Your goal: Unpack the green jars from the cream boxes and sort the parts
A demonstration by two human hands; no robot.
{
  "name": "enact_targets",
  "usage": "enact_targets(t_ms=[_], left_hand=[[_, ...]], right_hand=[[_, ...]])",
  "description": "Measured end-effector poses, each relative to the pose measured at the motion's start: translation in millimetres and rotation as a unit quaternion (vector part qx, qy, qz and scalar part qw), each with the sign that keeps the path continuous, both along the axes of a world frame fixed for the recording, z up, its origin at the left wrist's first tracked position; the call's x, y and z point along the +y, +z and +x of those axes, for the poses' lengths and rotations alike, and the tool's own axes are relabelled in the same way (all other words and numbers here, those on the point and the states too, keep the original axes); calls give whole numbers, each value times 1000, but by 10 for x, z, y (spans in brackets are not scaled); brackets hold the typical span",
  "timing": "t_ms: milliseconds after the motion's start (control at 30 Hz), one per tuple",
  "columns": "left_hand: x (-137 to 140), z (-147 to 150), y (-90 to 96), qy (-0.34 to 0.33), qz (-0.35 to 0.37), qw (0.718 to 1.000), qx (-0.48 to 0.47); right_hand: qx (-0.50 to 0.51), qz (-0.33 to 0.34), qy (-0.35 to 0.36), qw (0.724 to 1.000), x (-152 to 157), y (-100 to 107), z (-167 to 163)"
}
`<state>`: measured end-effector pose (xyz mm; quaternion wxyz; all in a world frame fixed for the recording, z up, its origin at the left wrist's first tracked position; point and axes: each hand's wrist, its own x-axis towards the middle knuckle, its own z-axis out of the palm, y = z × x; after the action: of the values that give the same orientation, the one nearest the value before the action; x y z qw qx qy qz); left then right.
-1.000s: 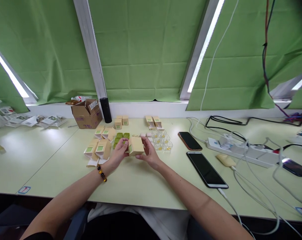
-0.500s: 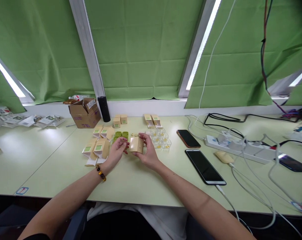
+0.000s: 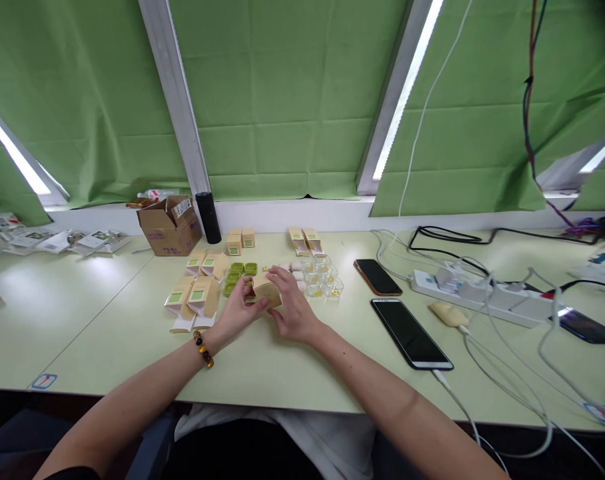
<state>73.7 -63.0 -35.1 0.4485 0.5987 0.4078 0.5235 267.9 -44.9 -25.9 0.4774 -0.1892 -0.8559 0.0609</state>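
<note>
Between my hands is a small tan cardboard box (image 3: 266, 291), tilted a little above the table. My left hand (image 3: 241, 308) grips its left side, the thumb along the lower edge. Fingers of my right hand (image 3: 295, 312) are closed over its top and right side. Just beyond my left hand sit several green square cups (image 3: 237, 269). Right of the box are several clear cups (image 3: 321, 273) with yellowish bits inside, and pale pink pieces (image 3: 297, 267) partly hidden by my right hand. To the left stand several open tan boxes (image 3: 203, 297) with green label squares.
Two small closed tan boxes (image 3: 241, 240) and two open ones (image 3: 306, 241) stand farther back. A brown carton (image 3: 169, 230) and a black cylinder (image 3: 209, 219) are by the wall. Phones (image 3: 411, 333), a power strip (image 3: 477, 297) and loose cables occupy the right.
My left hand, apart from the box before, now grips it. The box has turned and moved slightly left, and my right hand has shifted over its top.
</note>
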Motion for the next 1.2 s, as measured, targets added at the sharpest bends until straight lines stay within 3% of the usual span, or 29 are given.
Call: enact_targets(t_ms=[167,333,467,567,733,1200], left_hand=[[-26,7,49,31,66,997,-2],[-68,-3,105,94,184,976,75],[-75,-61,125,136,337,914,178],[-83,-82,137,168,405,859,264],[-98,-64,114,175,434,814,345],[-136,-56,99,170,439,784,404]], right_hand=[[116,-52,-39,991,-42,26,20],[131,-60,-57,988,-109,39,-9],[107,-34,-52,992,-199,83,-48],[77,-13,-59,995,-246,99,-76],[69,4,-76,995,-283,95,-110],[42,7,-90,995,-270,76,-128]])
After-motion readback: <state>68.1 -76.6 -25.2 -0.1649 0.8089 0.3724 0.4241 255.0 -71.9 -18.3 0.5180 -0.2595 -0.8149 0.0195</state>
